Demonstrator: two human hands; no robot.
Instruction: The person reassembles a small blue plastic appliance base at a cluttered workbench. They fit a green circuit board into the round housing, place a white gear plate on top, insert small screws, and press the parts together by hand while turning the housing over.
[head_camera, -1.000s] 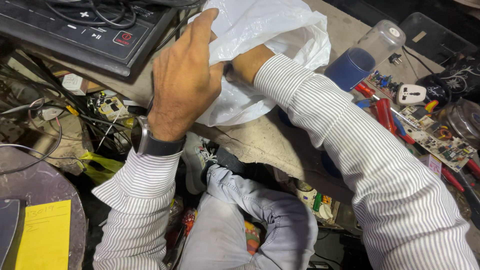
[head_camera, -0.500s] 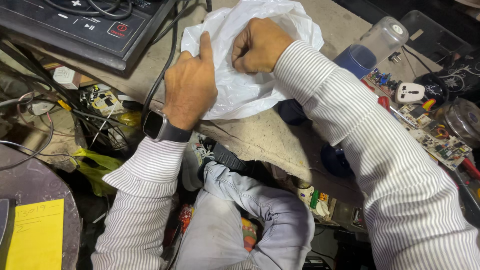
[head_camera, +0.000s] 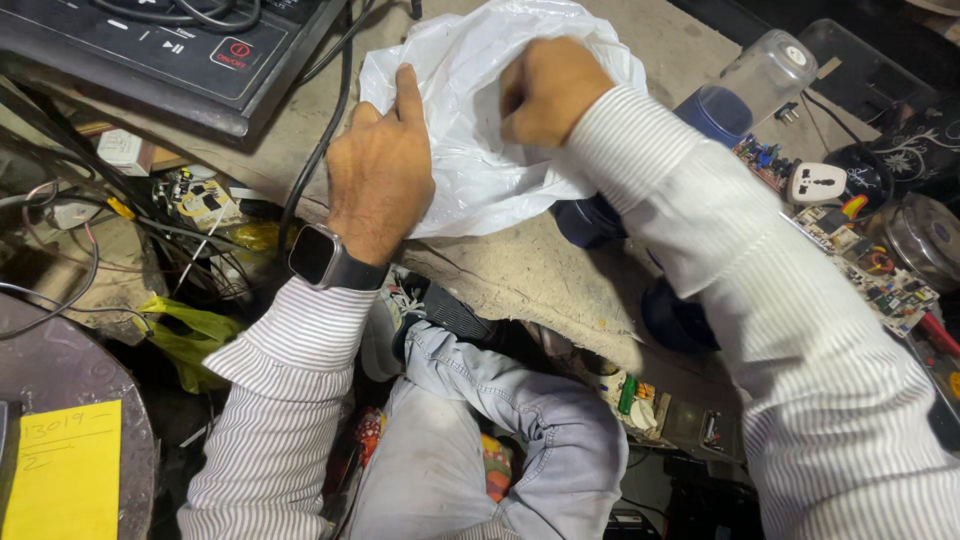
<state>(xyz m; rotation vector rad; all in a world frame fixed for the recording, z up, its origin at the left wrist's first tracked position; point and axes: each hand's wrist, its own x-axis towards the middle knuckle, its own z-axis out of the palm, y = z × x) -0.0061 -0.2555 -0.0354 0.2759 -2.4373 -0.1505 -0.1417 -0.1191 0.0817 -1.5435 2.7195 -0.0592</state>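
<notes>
Both of your hands are on the white plastic bag (head_camera: 480, 130), which lies crumpled on the worn bench top (head_camera: 560, 280). Your left hand (head_camera: 385, 165) rests flat and open on the bag's left side, fingers stretched forward, pinning it down. Your right hand (head_camera: 550, 90) is closed in a loose fist on the top of the bag, pinching a fold of the plastic. As far as I can judge, the bag is gathered and held but not yet opened out or lifted; what it holds, if anything, is hidden.

Left of the bag, a black cable (head_camera: 325, 130) runs down the bench, and beyond it sits a flat black appliance with a touch panel (head_camera: 170, 50). Right of the bag stands a blue container with a clear lid (head_camera: 740, 90), and farther right a white plug adapter (head_camera: 818, 183) and a green circuit board (head_camera: 880, 275).
</notes>
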